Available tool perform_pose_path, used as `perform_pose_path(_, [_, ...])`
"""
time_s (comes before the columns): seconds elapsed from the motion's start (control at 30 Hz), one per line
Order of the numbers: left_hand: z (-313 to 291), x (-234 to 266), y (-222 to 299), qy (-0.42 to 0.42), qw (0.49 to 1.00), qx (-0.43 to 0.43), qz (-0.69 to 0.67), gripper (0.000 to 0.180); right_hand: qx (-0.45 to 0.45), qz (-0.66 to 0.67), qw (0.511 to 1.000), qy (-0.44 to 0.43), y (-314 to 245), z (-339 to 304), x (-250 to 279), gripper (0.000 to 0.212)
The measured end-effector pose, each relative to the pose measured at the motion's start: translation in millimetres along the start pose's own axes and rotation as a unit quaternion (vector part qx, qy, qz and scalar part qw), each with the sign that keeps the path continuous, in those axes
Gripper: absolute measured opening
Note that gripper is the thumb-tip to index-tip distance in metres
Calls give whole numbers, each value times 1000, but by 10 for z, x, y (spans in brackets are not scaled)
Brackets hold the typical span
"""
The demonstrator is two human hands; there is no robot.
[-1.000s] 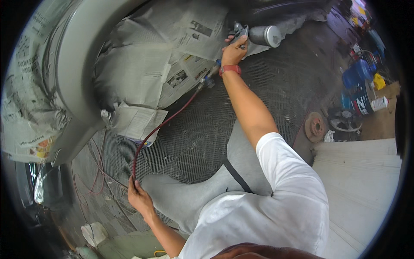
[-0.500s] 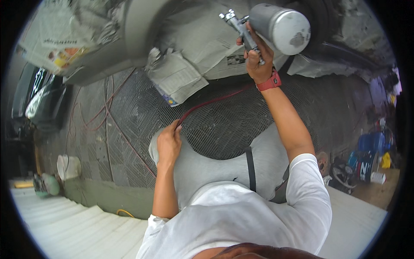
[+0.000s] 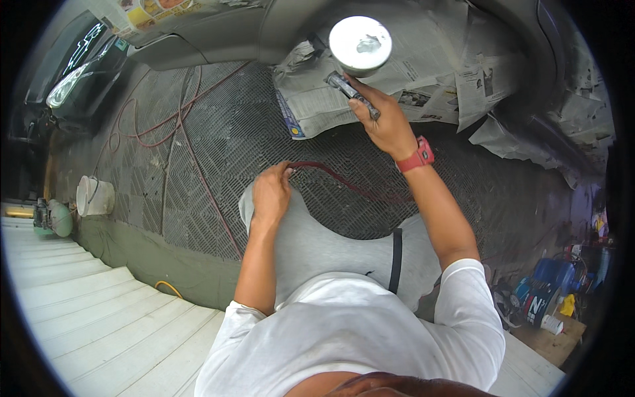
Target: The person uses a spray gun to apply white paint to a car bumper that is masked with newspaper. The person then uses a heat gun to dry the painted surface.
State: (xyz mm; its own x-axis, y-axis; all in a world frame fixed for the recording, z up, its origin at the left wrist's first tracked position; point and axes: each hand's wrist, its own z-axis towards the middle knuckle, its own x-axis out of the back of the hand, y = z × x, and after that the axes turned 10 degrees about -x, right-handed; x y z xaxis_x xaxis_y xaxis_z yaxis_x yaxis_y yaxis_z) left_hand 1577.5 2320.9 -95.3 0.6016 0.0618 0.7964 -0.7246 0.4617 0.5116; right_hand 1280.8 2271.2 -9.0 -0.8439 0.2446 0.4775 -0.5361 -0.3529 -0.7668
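My right hand [image 3: 383,122], with a red watch on its wrist, is closed round the grip of a paint spray gun [image 3: 352,94]. The gun's round cup [image 3: 360,45], pale with a grey smear, faces up beside the grip. Behind it, newspaper sheets [image 3: 397,83] cover part of a grey vehicle body [image 3: 225,43]. My left hand [image 3: 271,192] pinches a dark red hose [image 3: 331,175] above my left knee. From there the hose curves right, toward my right forearm. The gun's nozzle and trigger are mostly hidden.
More red hose [image 3: 188,155] loops over the ribbed dark floor mats [image 3: 211,132] at left. A white bucket [image 3: 94,196] stands near a green machine [image 3: 58,218]. Blue containers [image 3: 552,274] and other gear crowd the right side. A dark car front with a headlight [image 3: 65,86] is far left.
My right hand has swung the spray gun left and tilted it, so the cup now sits over the newspaper's left part. My left hand keeps the hose. The whole view has shifted slightly.
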Motion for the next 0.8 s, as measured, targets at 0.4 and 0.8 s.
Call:
perform_pose_path(0.4, [84,-84,-764,70,993,48,76,26,-79,58,995,2,-872,71,-1043,56])
perform_pose_path(0.8, [489,-624,-844,17,999,-1,-33,30,-257,95,922,275,-1611,-202,680,59])
